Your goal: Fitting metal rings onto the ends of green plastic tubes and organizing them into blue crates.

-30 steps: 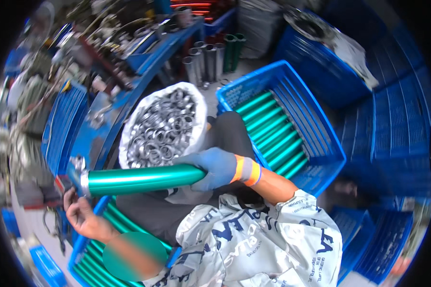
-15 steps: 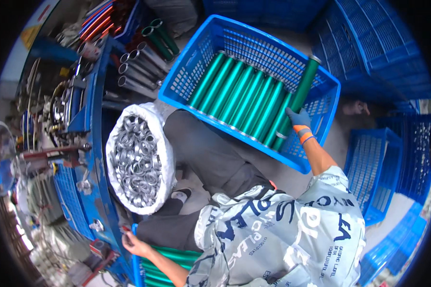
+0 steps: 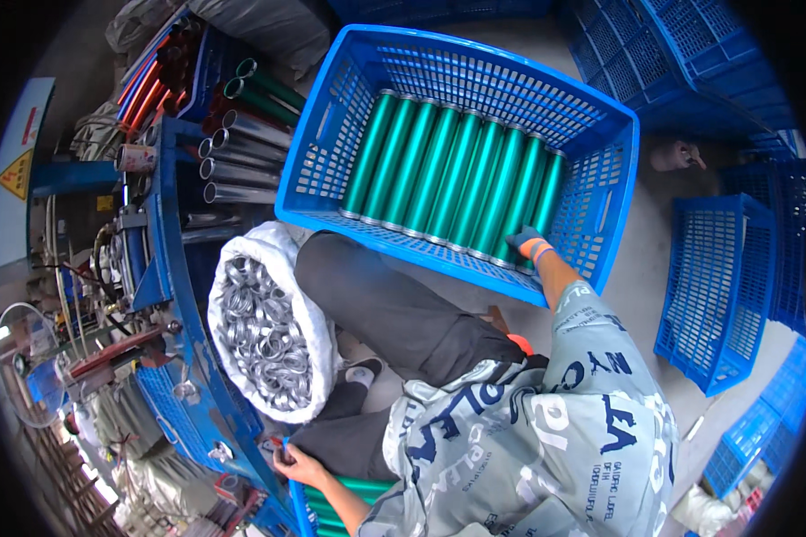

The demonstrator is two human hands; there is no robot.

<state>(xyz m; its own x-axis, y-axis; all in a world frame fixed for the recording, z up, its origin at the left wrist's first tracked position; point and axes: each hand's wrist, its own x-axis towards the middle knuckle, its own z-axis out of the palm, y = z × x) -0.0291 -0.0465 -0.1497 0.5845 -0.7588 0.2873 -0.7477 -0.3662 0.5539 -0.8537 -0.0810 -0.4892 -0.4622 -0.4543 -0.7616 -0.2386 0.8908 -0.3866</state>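
Note:
My right hand (image 3: 530,245), in a grey and orange glove, is closed at the near end of a green metal tube (image 3: 549,192). That tube lies at the right of a row of several green tubes (image 3: 434,170) inside a blue plastic basket (image 3: 488,42). Low on the left, my bare left hand (image 3: 297,464) is beside the blue bench, fingers curled by a small red piece (image 3: 278,442); whether it grips that piece is unclear. More green tubes (image 3: 354,501) lie in a blue container below my left forearm.
A white sack (image 3: 320,340) full of metal rings (image 3: 264,336) stands left of my legs, against a blue workbench (image 3: 181,309) with machinery. Bare metal tubes (image 3: 246,170) and other green tubes (image 3: 269,97) lie behind it. Blue baskets (image 3: 716,286) stand at the right.
The green tube in my right hand has come down from a tilted position over the basket's right side to lie in the row. My left hand stays low by the bench.

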